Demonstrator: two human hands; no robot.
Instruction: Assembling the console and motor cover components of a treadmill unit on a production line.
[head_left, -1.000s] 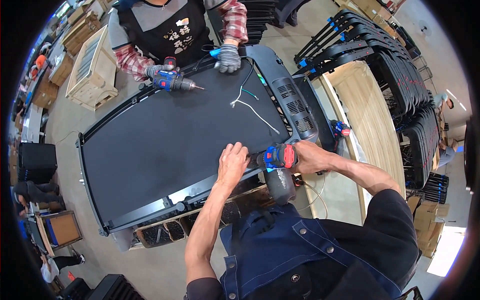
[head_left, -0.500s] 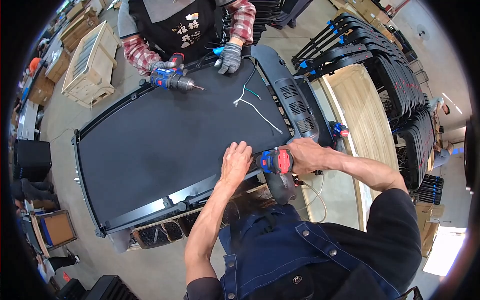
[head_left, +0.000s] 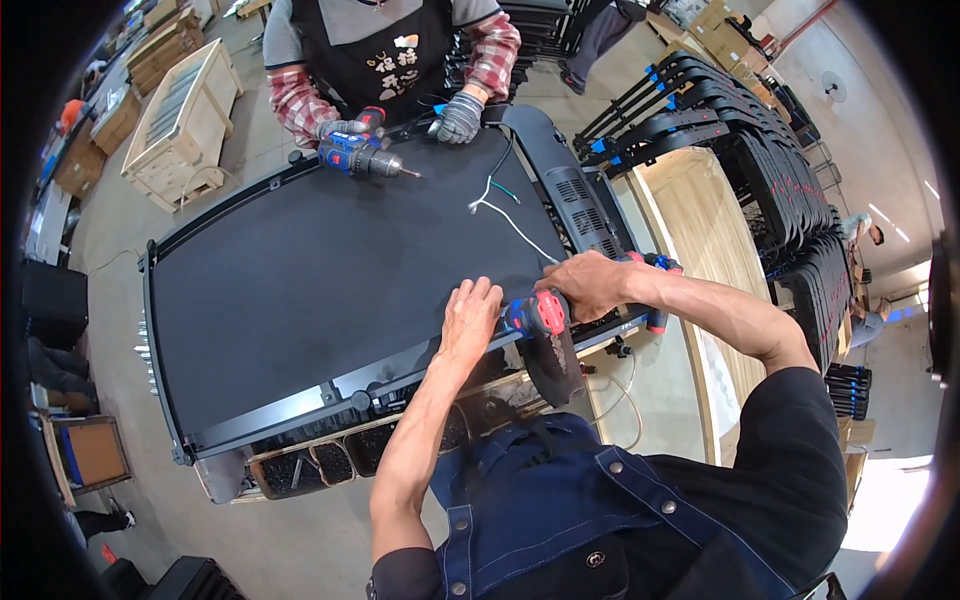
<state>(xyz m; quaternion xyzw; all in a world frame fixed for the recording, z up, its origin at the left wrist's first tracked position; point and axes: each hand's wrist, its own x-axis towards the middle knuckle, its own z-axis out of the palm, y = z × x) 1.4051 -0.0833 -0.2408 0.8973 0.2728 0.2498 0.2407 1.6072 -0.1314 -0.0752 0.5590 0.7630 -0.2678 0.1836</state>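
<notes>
A treadmill deck with a black belt [head_left: 330, 270] lies in front of me. My left hand [head_left: 470, 318] rests at its near side rail, fingers bent and close together. Whatever lies under those fingers is hidden. Right beside it, my right hand [head_left: 588, 284] is closed around a blue and red cordless drill [head_left: 540, 314], whose front end points toward my left fingers. The drill's tip is out of sight. White and green wires [head_left: 512, 222] trail over the belt beyond my right hand, near the vented motor cover [head_left: 580, 205].
Across the deck a co-worker's gloved hand holds another cordless drill [head_left: 365, 157]; the other gloved hand [head_left: 458, 118] rests on the deck. A third power tool [head_left: 658, 300] is at the right end. Trays of screws [head_left: 300, 472] sit below the near rail. Black frames [head_left: 780, 170] are stacked right.
My right hand and the drill have shifted slightly left and up, and the drill has tilted. My left hand stays at the rail. The view has turned a little.
</notes>
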